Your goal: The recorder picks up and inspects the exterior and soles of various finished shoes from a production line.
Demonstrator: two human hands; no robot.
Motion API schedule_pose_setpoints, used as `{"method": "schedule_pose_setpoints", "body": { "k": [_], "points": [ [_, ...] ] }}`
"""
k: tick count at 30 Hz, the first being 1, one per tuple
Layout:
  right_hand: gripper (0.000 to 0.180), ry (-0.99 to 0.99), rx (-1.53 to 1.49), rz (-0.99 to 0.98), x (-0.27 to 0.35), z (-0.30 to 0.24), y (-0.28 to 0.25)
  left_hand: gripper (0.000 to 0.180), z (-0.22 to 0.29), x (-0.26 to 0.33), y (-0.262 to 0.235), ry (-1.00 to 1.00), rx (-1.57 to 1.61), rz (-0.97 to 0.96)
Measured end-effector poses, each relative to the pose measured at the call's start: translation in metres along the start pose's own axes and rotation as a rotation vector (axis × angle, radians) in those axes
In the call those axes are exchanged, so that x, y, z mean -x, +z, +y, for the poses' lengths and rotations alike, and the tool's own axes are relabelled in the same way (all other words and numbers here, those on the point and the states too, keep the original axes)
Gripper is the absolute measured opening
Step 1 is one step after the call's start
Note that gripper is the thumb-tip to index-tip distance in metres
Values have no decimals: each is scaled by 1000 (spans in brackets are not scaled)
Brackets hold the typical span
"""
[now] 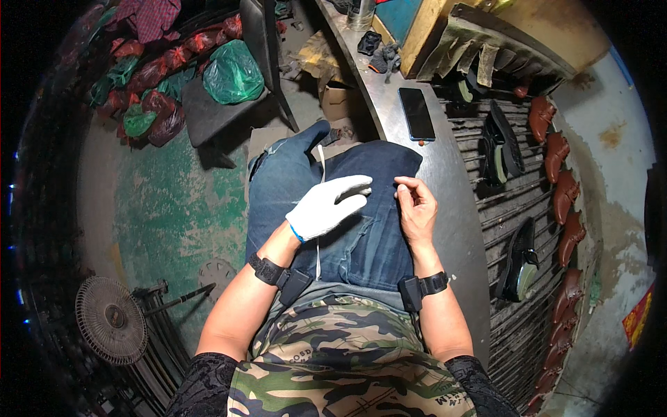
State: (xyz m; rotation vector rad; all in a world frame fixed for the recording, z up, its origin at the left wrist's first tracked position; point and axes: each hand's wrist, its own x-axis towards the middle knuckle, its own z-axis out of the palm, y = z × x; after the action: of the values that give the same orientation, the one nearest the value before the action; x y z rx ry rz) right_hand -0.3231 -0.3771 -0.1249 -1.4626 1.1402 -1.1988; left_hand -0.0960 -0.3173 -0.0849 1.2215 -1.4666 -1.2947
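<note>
My left hand (328, 207) wears a white knit glove with a blue cuff edge. Its fingers stretch to the right above my lap, thumb apart, and nothing shows in it. Bare, my right hand (418, 212) hovers over the right thigh by the metal bench edge. Its fingers bend loosely toward the glove, the index and thumb tips near each other, and I see no object between them. A gap separates the two hands. Beneath them are my blue jeans (361, 240), with a pale cord (319, 250) hanging down beside the glove.
On the metal bench (451, 201) lie a phone (417, 113) and a dark grey glove (384, 58). Black shoes (520, 260) and brown shoes (567, 198) stand on the slatted rack at right. To the left are a fan (111, 320) and a chair bearing a green bag (234, 72).
</note>
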Motion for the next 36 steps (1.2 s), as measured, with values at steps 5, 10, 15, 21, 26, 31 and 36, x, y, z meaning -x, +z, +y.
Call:
{"method": "schedule_pose_setpoints", "body": {
  "k": [5, 10, 15, 21, 26, 31, 36],
  "points": [
    [15, 9, 25, -37, 0, 1, -4, 45, -2, 1, 0, 3, 15, 1],
    [15, 4, 33, -32, 1, 3, -4, 45, -1, 1, 0, 5, 11, -3],
    [15, 4, 1, -34, 0, 0, -3, 44, 0, 0, -1, 6, 9, -6],
    [14, -10, -1, -14, -2, 0, -1, 44, 3, 0, -2, 10, -15, -2],
    [14, 19, 20, -3, -3, 0, -2, 44, 4, -2, -4, 1, -21, -3],
    [14, 15, 26, -8, -14, -12, -1, 43, 18, -10, -11, -5, -2, -11],
    [15, -1, 31, -13, -15, -11, -1, 43, 20, -10, -13, -9, -12, -18]
  ]
}}
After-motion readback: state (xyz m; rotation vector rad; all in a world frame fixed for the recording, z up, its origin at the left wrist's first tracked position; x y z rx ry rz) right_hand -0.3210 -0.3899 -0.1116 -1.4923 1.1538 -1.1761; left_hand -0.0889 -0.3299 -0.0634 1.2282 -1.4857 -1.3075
